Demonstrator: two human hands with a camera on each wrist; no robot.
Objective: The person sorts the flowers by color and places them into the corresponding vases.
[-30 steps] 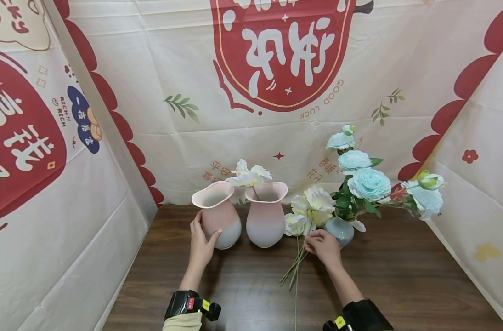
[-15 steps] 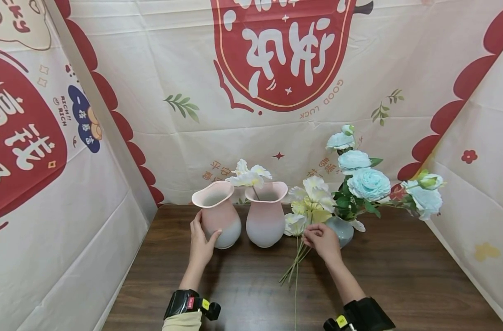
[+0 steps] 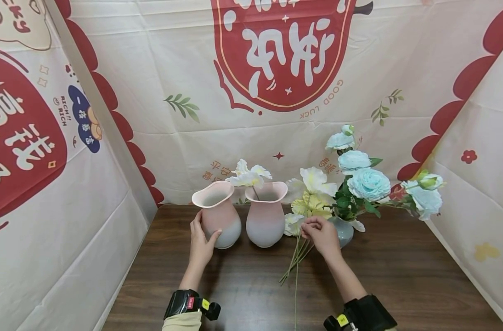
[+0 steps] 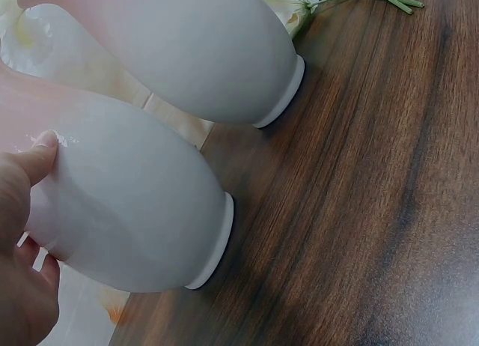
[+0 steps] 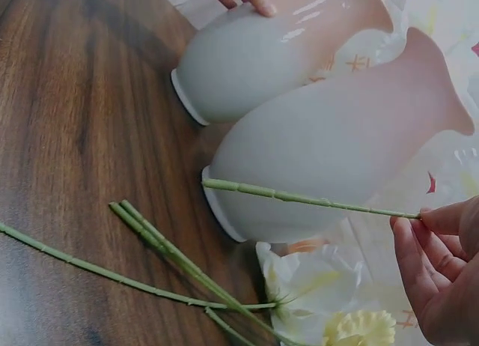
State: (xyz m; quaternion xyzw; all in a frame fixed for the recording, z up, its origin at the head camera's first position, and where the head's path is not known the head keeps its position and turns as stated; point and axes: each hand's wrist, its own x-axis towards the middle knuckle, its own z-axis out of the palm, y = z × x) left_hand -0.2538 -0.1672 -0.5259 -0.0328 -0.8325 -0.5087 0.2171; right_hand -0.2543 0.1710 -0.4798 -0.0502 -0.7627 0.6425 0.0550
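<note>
My left hand (image 3: 201, 241) holds the side of the left pink-to-grey vase (image 3: 223, 214), thumb on its front and fingers around the far side. The vase stands upright on the table. A similar vase (image 3: 265, 225) stands just right of it, with a white artificial flower (image 3: 247, 177) in its mouth. Between thumb and fingertips my right hand (image 3: 323, 236) pinches the green stem (image 5: 314, 201) of a flower; its lower end points free in the right wrist view. The white bloom (image 3: 316, 180) rises above that hand. Beneath lie a pale yellow flower (image 3: 311, 206) and a white one (image 3: 292, 224).
A small grey-blue vase (image 3: 344, 232) with light blue artificial roses (image 3: 369, 184) stands behind my right hand. Loose stems (image 3: 290, 271) cross on the wooden table (image 3: 243, 294), one reaching its front edge. Printed cloth walls (image 3: 172, 151) enclose the back and sides.
My right hand has risen slightly, lifting the pinched flower; its white bloom now stands higher and apart from the other blooms. The left hand and both pink vases have stayed put.
</note>
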